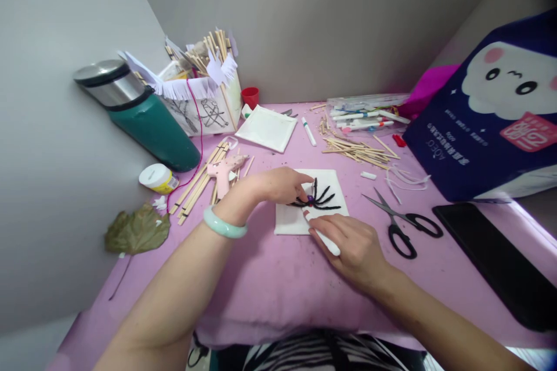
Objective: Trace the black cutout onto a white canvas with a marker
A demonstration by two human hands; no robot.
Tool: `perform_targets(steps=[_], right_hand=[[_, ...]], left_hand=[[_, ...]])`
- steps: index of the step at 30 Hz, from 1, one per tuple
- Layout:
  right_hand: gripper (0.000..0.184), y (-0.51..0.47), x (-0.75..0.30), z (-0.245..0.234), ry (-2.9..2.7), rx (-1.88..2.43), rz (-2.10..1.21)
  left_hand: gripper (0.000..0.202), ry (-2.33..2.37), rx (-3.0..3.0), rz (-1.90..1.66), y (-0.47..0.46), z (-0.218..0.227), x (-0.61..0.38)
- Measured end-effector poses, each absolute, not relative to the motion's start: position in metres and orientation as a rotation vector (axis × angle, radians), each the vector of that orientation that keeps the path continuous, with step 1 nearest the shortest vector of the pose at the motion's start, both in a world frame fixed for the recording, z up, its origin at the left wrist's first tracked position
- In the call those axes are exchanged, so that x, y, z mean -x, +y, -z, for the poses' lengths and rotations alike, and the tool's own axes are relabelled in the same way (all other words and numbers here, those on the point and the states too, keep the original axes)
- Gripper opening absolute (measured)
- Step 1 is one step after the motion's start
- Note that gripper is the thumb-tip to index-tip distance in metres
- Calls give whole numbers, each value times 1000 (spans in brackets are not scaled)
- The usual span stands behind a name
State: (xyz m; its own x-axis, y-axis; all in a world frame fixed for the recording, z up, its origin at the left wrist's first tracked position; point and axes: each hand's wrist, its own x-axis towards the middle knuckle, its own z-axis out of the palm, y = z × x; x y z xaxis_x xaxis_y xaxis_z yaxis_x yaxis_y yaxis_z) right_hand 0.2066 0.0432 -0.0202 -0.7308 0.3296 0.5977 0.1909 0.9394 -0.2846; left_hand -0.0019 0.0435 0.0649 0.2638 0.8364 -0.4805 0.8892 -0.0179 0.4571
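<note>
Spider: fuzzy black legs, thin and bent, fanning out from a small purple middle; it lies on the board, between the two hands.
Board: white, flat, square-cornered, resting on the surface.
Surface: pink cloth, creased along the near edge, dotted with dark specks.
Pen: white rounded barrel, reddish-brown tip.
Scissors: metal blades parted, black looped handles, to the right of the board.
Sticks: slim pale wood, loosely heaped behind the scissors.
Glue gun: pale pink with dark spots, among more wooden strips on the left.
Bottle: teal cylinder with a silvery band and lid.
Leaf: dry, olive-brown, crinkled, thin dark stem.
Tray: white square, raised rim.
Left hand: index finger stretched out at the spider's far legs, the others curled by its left side; I cannot tell whether the grip pinches anything.
Right hand: grip closed around the pen, tip aimed at the spider's middle; contact cannot be told.
Box: black line drawings on pale sides, fringed paper above.
Bag: dark blue, white cartoon character, red patch; its printed characters stand upside down.
Jar: white lid, yellow label, print too small.
</note>
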Motion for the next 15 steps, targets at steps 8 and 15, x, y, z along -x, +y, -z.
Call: perform_targets(steps=[8, 15], right_hand=[[14, 45, -212, 21, -2395, 395, -270], [13, 46, -212, 20, -2384, 416, -288]], left_hand=[[67, 1587, -1840, 95, 41, -65, 0], [63, 1606, -1899, 82, 39, -61, 1]])
